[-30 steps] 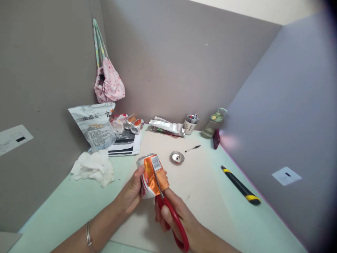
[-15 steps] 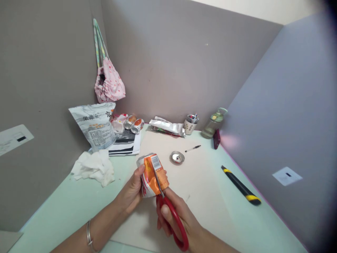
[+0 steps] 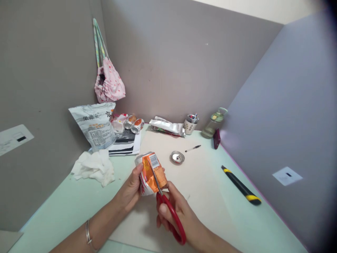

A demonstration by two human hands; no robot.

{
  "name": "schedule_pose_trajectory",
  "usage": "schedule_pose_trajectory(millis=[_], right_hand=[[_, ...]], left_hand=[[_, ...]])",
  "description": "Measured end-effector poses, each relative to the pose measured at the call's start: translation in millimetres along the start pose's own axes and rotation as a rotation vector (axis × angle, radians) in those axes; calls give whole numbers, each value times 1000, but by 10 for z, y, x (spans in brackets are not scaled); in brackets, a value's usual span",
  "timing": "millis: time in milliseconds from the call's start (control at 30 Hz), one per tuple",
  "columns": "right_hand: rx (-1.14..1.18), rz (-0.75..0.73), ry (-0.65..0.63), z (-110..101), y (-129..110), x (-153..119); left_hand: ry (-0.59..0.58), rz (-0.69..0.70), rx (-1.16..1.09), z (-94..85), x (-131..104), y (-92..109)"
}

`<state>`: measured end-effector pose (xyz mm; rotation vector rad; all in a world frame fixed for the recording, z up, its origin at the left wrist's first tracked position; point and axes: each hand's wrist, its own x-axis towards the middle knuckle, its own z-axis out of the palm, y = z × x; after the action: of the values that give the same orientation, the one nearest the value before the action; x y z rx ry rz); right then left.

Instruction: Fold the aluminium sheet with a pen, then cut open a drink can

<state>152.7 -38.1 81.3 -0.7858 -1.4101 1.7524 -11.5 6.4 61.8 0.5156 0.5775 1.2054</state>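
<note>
An orange and white can [image 3: 149,177] is held tilted above the board by my left hand [image 3: 131,186], its thumb pressed on the can's side. Red-handled scissors [image 3: 173,218] are in my right hand [image 3: 175,207], with the fingers in the handle loops. One scissor blade lies over the can's orange side, running up toward the barcode. The other blade is hidden. Beyond the can, a cut-off can top [image 3: 177,157] rests on the beige board [image 3: 205,186].
A black and yellow cutter [image 3: 241,186] lies at right, a pen [image 3: 193,148] behind the can top. Crumpled tissue [image 3: 94,167] and a silver bag [image 3: 96,126] are at left. Cans [image 3: 137,125], foil packets [image 3: 167,126], a pen cup [image 3: 190,124] and a bottle [image 3: 213,123] stand or lie at the back.
Both hands, the can and the scissors have shifted slightly left and up. The scissor handles have moved a little with my right hand. The things on the table have not moved.
</note>
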Motion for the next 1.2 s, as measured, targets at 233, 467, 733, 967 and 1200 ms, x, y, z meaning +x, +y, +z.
schedule_pose_trajectory(millis=[233,467,733,967,1200], right_hand=[[-41,123,-27,-111,15,17],[-94,105,-52,-101,88,-6],[-101,44,-67,-75,43,11],[-51,11,-28,-79,60,22],[73,32,-34,-79,112,10]], left_hand=[[28,38,88,6,-11,14],[63,80,141,27,-31,-15],[57,43,188,90,-85,-45],[32,43,227,94,-95,-40],[-2,61,252,72,-87,-46]])
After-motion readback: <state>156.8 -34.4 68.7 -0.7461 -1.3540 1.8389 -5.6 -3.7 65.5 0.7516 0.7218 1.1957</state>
